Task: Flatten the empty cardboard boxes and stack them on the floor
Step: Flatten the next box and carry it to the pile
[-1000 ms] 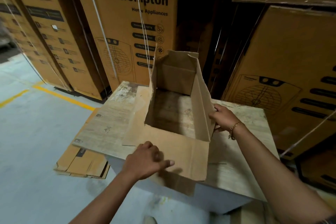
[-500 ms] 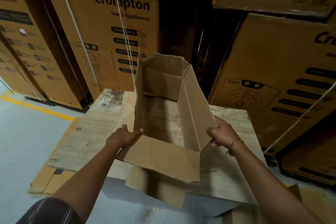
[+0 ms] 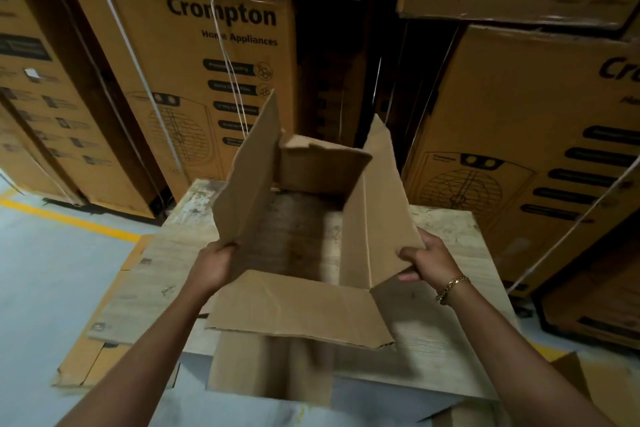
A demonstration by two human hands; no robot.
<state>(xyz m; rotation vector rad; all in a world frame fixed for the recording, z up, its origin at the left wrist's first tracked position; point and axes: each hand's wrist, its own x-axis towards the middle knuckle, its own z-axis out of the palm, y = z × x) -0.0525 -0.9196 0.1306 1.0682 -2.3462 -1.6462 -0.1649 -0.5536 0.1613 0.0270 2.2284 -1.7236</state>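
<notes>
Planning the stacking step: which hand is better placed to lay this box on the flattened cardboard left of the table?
Left, probably. The left hand grips the box by its left wall, nearest the flattened cardboard; the right hand holds the opposite wall.

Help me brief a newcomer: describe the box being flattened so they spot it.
Before the wall of printed cartons stands a pale table. Over it, the left hand and right hand hold one open box by its sides. Unlike its neighbours, it is plain and empty.
</notes>
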